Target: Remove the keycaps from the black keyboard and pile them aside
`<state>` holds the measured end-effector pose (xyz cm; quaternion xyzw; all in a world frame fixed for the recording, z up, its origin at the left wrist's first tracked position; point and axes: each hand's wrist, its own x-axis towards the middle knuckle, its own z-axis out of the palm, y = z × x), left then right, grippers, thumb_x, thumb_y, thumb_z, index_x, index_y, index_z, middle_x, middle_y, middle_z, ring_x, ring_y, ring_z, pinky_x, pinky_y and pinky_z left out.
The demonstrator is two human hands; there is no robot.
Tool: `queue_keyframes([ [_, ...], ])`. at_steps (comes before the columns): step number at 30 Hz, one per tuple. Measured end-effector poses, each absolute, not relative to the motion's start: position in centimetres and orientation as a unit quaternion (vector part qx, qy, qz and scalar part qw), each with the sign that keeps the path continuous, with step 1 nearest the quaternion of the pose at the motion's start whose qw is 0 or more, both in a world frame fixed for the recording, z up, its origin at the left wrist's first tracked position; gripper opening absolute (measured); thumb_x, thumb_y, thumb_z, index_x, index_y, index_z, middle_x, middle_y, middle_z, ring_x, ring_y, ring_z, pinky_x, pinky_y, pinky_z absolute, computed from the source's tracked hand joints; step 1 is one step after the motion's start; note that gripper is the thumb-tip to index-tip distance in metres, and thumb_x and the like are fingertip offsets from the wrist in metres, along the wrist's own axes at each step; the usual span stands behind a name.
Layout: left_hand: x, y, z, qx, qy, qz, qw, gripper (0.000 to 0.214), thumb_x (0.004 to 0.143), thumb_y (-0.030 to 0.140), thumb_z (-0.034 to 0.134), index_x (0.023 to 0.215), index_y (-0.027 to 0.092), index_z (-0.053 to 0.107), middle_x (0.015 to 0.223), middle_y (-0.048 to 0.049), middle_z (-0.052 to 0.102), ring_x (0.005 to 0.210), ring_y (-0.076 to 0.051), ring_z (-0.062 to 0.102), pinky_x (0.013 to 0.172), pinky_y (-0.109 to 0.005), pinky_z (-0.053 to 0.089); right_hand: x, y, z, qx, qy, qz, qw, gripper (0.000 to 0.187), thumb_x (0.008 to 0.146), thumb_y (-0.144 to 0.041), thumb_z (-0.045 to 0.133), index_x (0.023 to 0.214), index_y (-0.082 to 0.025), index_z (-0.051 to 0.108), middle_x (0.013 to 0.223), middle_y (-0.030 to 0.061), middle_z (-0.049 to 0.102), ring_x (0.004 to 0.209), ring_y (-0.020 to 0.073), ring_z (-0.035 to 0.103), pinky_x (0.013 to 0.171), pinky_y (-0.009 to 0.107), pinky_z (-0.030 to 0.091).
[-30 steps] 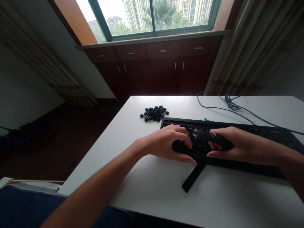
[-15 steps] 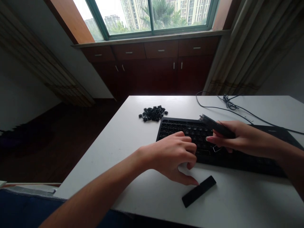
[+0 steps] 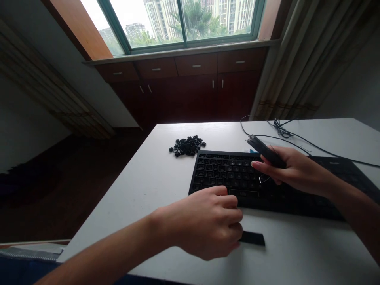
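My left hand (image 3: pixel 212 223) is closed, its fingers curled round one end of a flat black strip (image 3: pixel 253 238) just in front of the keyboard. The strip's other end sticks out to the right; the fingertips are hidden. My right hand (image 3: pixel 285 168) grips a black stick-shaped tool (image 3: pixel 267 152) with a wire loop below it, like a keycap puller. It is over the black keyboard (image 3: pixel 221 170), whose visible left part has its keycaps off, showing open key sockets.
A heap of loose black keycaps (image 3: pixel 187 146) lies beyond the keyboard's left corner. A black cable (image 3: pixel 282 128) is bundled at the back of the white table (image 3: pixel 142 198). Something small and blue (image 3: pixel 253 151) shows behind the keyboard. Cabinets (image 3: pixel 192 91) stand under the window.
My left hand has come down off the keyboard and closed on the black strip, which has turned more level. The right hand keeps the tool, shifted slightly left as the view moves.
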<state>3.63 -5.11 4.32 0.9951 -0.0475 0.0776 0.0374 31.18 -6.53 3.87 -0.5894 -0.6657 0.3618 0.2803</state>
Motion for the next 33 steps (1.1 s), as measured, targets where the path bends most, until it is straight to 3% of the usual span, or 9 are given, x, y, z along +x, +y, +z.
queue_keyframes([
  [10, 0.6, -3.2, 3.7, 0.988, -0.027, 0.109, 0.103, 0.012, 0.099, 0.024, 0.057, 0.101, 0.017, 0.066, 0.087, -0.0039, 0.073, 0.082, -0.018, 0.066, 0.075, -0.034, 0.050, 31.0, -6.4, 3.8, -0.581, -0.649, 0.418, 0.259, 0.038, 0.089, -0.055, 0.068, 0.080, -0.023, 0.051, 0.059, -0.0046, 0.053, 0.050, 0.0120, 0.049, 0.044, 0.023, 0.038],
  [15, -0.6, 0.3, 3.6, 0.955, 0.037, 0.248, 0.161, 0.019, 0.096, 0.023, 0.065, 0.115, 0.019, 0.064, 0.095, -0.0035, 0.075, 0.080, -0.015, 0.069, 0.072, -0.030, 0.055, 30.7, -6.0, 4.8, -0.567, -0.675, 0.404, 0.245, 0.036, 0.090, -0.053, 0.068, 0.082, -0.022, 0.053, 0.066, -0.0018, 0.058, 0.056, 0.0135, 0.053, 0.048, 0.024, 0.042],
  [18, -1.5, 3.2, 3.3, 0.916, 0.182, 0.332, 0.135, 0.022, 0.097, 0.024, 0.063, 0.119, 0.021, 0.065, 0.103, -0.0052, 0.073, 0.085, -0.015, 0.069, 0.069, -0.028, 0.056, 30.3, -6.0, 4.8, -0.568, -0.686, 0.379, 0.252, 0.035, 0.089, -0.053, 0.068, 0.083, -0.022, 0.053, 0.072, 0.0000, 0.060, 0.062, 0.0150, 0.054, 0.052, 0.026, 0.045],
  [23, -2.6, 6.2, 1.6, 0.862, 0.361, 0.357, 0.011, 0.019, 0.096, 0.031, 0.063, 0.112, 0.021, 0.068, 0.099, -0.0047, 0.072, 0.088, -0.019, 0.067, 0.081, -0.037, 0.052, 30.4, -6.7, 3.2, -0.560, -0.667, 0.400, 0.284, 0.030, 0.089, -0.048, 0.070, 0.098, -0.023, 0.057, 0.093, 0.0054, 0.066, 0.074, 0.0194, 0.060, 0.061, 0.031, 0.051],
  [29, -3.6, 6.4, -0.4, 0.862, 0.400, 0.310, -0.026, 0.019, 0.098, 0.036, 0.060, 0.110, 0.024, 0.069, 0.098, -0.0032, 0.073, 0.090, -0.022, 0.067, 0.087, -0.042, 0.046, 30.0, -7.6, 2.0, -0.587, -0.653, 0.301, 0.373, 0.028, 0.089, -0.043, 0.071, 0.087, -0.024, 0.050, 0.107, 0.0083, 0.070, 0.093, 0.0257, 0.066, 0.079, 0.037, 0.055],
  [33, -3.6, 6.4, -0.9, 0.869, 0.399, 0.294, -0.007, 0.020, 0.097, 0.037, 0.061, 0.110, 0.025, 0.070, 0.102, -0.0036, 0.073, 0.094, -0.023, 0.066, 0.090, -0.043, 0.045, 29.3, -7.7, 1.7, -0.608, -0.628, 0.285, 0.395, 0.026, 0.091, -0.044, 0.069, 0.095, -0.023, 0.055, 0.105, 0.0091, 0.071, 0.088, 0.0259, 0.070, 0.079, 0.040, 0.056],
])
